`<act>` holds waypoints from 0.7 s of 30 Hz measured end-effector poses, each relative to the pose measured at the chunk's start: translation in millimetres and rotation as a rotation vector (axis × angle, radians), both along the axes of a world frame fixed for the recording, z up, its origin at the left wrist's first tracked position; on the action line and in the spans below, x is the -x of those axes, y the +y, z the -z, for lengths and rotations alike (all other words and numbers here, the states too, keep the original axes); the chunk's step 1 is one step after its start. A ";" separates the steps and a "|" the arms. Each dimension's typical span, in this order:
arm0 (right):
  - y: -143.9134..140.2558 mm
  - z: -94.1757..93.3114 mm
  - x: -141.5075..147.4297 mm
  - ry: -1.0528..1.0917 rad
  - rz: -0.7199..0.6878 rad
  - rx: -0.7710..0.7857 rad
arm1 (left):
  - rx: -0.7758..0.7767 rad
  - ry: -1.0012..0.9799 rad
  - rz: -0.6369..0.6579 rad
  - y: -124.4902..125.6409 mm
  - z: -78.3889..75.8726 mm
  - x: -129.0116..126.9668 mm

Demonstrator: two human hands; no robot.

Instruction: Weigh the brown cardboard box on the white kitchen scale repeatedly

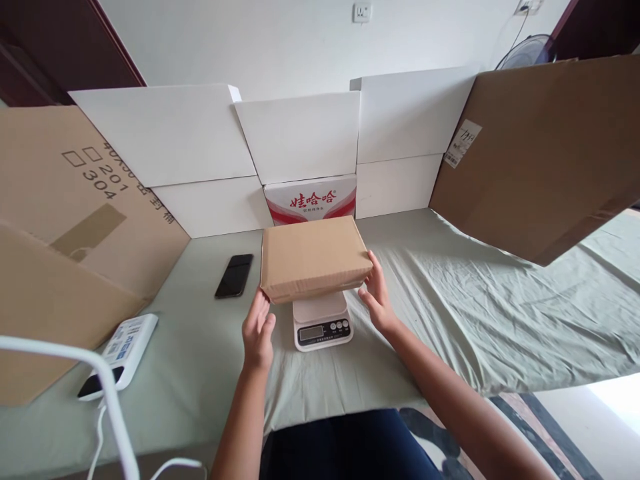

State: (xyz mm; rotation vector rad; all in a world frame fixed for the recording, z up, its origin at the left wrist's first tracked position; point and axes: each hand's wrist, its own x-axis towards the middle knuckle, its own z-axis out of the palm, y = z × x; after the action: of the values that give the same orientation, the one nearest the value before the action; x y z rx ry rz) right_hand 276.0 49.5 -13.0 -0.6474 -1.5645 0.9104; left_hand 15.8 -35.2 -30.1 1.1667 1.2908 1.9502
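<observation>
A closed brown cardboard box [315, 253] is between my two hands, over a white digital kitchen scale [323, 327]. It covers the rear of the scale's platform; I cannot tell whether it rests on it or is just above. My left hand [259, 330] grips the box's near left corner, fingertips partly hidden behind its edge. My right hand [377, 297] holds the right end, with fingers along the side and the thumb near the lower front corner. The scale's display and buttons face me; no reading is legible.
A black phone [235, 275] lies left of the box. Farther left are a white power strip [123, 353] and a white curved tube [107, 380]. White boxes [300, 137] and a red-and-white carton [311, 200] stand behind; large cardboard pieces [535, 153] flank the cloth-covered table [440, 300].
</observation>
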 end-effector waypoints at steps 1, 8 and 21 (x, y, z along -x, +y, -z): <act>-5.7 4.2 -3.5 0.000 0.005 0.010 | 0.006 0.002 0.010 -6.5 2.8 -2.5; -17.5 9.0 -7.2 -0.024 0.027 0.026 | 0.009 -0.005 0.011 -18.5 9.0 -7.6; -15.1 8.0 -6.0 -0.023 0.044 0.035 | 0.029 -0.004 -0.064 -19.0 15.7 -3.6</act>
State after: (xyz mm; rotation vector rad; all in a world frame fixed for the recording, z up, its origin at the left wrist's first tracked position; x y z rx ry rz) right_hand 282.1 34.5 -21.0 -0.7168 -1.5522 0.9022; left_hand 19.4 -54.2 -45.8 1.1192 1.3660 1.9713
